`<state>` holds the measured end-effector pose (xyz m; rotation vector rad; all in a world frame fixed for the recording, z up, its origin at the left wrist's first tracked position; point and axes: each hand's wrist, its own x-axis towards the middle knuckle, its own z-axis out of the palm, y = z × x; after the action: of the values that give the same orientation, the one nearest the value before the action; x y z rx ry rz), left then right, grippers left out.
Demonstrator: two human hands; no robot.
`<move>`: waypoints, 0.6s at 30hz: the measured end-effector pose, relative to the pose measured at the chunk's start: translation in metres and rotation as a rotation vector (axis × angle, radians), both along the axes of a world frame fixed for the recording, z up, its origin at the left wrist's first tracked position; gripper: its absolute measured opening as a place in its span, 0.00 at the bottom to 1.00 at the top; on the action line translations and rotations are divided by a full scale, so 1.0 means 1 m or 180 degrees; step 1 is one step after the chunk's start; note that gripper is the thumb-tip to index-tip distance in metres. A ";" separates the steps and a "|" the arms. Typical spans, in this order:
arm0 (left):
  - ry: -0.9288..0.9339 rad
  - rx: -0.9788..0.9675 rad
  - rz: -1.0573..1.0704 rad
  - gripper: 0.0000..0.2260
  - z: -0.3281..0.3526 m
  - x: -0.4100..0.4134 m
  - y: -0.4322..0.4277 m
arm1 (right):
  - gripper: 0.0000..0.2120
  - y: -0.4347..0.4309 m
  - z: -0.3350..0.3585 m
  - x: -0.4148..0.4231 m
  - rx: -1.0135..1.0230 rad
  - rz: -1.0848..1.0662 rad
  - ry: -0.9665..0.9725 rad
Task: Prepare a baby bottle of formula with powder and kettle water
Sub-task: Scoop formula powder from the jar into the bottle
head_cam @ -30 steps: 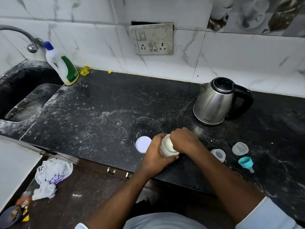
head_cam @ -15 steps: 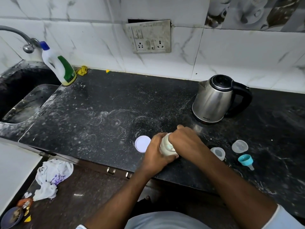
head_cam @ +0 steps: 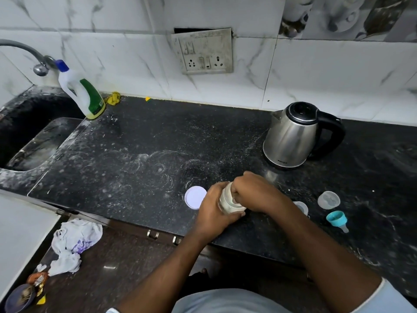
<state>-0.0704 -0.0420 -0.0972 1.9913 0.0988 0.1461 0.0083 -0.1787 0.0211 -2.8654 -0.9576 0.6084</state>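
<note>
**Both hands at a small jar on the front edge of a kitchen counter**

A small translucent jar [head_cam: 228, 201] with white contents stands near the front edge of the black stone counter [head_cam: 146, 143]. The left hand [head_cam: 213, 211] grasps it, fingers and thumb wrapped round its side. The right hand [head_cam: 255, 190] lies over the mouth of the jar with its fingers curled downward. Whether they grip the rim or something inside cannot be told, as the knuckles hide the opening.

Just left of the left hand, a round white lid [head_cam: 195, 197] lies flat on the counter. To the right, partly hidden behind the right forearm, is a clear round piece [head_cam: 302, 206]. Farther right are a clear plastic cap [head_cam: 328, 199] and, just in front of it, a teal ring with a nipple [head_cam: 336, 219] lying on its side.

Behind the hands, well apart from them, a steel electric kettle [head_cam: 291, 136] with a black handle stands upright, its lid closed.

At the far left of the counter, a white detergent bottle [head_cam: 81, 91] with a blue cap leans beside the sink [head_cam: 33, 141], below the tap [head_cam: 27, 50]. A yellow cloth [head_cam: 113, 98] lies against the wall, and a socket plate [head_cam: 203, 51] is set in the marble tiles. A crumpled plastic bag [head_cam: 74, 240] lies on the floor.
</note>
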 end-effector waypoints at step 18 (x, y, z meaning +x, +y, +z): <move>0.0048 -0.0021 0.0098 0.37 -0.003 0.000 0.005 | 0.08 -0.030 -0.017 -0.002 0.1162 -0.0576 -0.0157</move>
<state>-0.0708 -0.0372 -0.1006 1.9852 0.1397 0.1504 0.0063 -0.2086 0.0038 -2.6088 -0.7155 0.3103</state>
